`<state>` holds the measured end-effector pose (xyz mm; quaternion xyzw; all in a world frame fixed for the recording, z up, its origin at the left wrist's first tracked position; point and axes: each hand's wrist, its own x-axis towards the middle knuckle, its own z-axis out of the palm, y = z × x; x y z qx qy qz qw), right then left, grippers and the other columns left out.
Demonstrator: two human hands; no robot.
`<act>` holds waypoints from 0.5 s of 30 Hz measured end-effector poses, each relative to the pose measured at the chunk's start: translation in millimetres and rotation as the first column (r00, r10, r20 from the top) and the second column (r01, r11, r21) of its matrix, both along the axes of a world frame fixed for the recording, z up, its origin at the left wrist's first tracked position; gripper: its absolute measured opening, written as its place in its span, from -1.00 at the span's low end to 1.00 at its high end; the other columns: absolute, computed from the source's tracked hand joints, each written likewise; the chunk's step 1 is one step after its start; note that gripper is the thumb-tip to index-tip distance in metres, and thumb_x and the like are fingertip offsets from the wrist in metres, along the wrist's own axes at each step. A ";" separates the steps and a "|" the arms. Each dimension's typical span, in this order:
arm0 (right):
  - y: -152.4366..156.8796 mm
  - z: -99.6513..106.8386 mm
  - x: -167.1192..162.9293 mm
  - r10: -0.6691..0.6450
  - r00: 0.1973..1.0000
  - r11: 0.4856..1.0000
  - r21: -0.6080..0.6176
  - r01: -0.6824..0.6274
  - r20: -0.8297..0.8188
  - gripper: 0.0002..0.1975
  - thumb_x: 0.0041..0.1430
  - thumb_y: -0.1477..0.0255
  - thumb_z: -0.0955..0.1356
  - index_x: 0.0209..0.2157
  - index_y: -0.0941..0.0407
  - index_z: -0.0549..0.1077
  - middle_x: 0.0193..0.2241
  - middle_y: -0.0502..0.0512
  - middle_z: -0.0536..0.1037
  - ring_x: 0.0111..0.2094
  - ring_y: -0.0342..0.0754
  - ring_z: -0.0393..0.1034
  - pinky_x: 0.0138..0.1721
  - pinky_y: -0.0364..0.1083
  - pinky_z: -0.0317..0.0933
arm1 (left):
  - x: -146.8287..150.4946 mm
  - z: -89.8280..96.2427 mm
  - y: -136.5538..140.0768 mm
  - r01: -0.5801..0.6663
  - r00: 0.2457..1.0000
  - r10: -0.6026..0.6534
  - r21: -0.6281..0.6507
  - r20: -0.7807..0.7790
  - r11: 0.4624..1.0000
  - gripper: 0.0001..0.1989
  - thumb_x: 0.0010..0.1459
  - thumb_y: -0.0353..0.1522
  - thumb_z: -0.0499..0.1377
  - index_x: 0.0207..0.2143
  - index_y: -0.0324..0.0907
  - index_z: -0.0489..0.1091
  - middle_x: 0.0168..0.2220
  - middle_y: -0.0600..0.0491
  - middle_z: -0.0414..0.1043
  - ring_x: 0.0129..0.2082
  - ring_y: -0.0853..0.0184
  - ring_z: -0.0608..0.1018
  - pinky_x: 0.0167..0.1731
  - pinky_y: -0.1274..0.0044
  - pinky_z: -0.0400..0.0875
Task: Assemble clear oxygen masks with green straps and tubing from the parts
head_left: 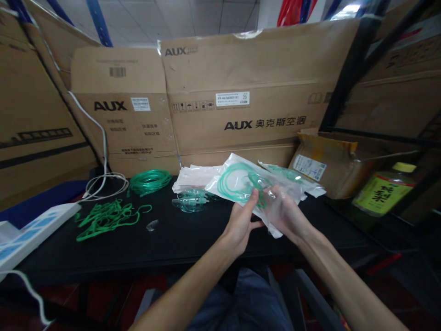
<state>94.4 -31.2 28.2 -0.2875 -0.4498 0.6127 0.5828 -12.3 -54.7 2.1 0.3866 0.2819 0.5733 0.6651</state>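
Observation:
A clear-and-white plastic bag (237,172) with a coil of pale green tubing inside is held tilted above the black table. My left hand (241,223) grips its near edge, thumb on top and fingers underneath. At the bag's right end, my right hand (284,211) is closed on the film; its fingertips are partly covered by the plastic, and I cannot tell if they are inside it. Clear green-tinted plastic masks (191,201) lie left of the bag. Behind them are flat white packets (196,177). Another filled bag (285,174) lies behind my right hand.
A green tubing coil (150,180), tangled green elastic cords (106,218) and a small clear piece (152,225) lie left on the black table (165,250). A white power strip (37,232) borders them. On the right stand an open carton (325,168) and a yellow-capped bottle (386,191). Cardboard walls (262,69) stand behind.

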 end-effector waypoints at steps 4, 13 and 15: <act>-1.8 -3.3 4.9 -0.020 0.995 0.999 0.037 0.016 0.101 -0.71 0.01 0.13 0.53 -0.33 0.04 0.60 -0.30 0.08 0.71 -0.13 0.16 0.61 -0.04 0.12 0.49 | -2.2 2.4 1.4 -0.044 0.998 0.044 -0.006 0.040 0.999 -0.49 0.21 -0.12 0.34 0.15 -0.11 0.46 0.16 -0.14 0.52 0.11 0.03 0.56 0.00 0.21 0.54; 8.6 -23.5 29.1 -0.397 0.842 0.910 0.274 0.310 0.366 -0.80 -0.04 0.31 0.58 -0.45 0.13 0.61 -0.48 0.11 0.67 -0.27 0.20 0.57 -0.20 0.07 0.45 | 1.3 14.8 2.7 -0.145 0.984 0.145 0.001 -0.101 0.989 -0.48 0.08 -0.14 0.40 0.06 -0.14 0.52 0.01 -0.11 0.62 -0.05 0.03 0.65 -0.24 0.37 0.58; 6.6 -23.9 29.2 -0.403 0.822 0.904 0.316 0.289 0.402 -0.83 -0.04 0.34 0.58 -0.44 0.13 0.62 -0.49 0.10 0.67 -0.25 0.20 0.58 -0.14 0.07 0.44 | 1.2 15.3 6.0 -0.198 0.973 0.198 0.014 -0.122 0.980 -0.51 0.04 -0.17 0.41 0.00 -0.18 0.54 -0.05 -0.11 0.64 -0.14 0.07 0.67 -0.29 0.42 0.57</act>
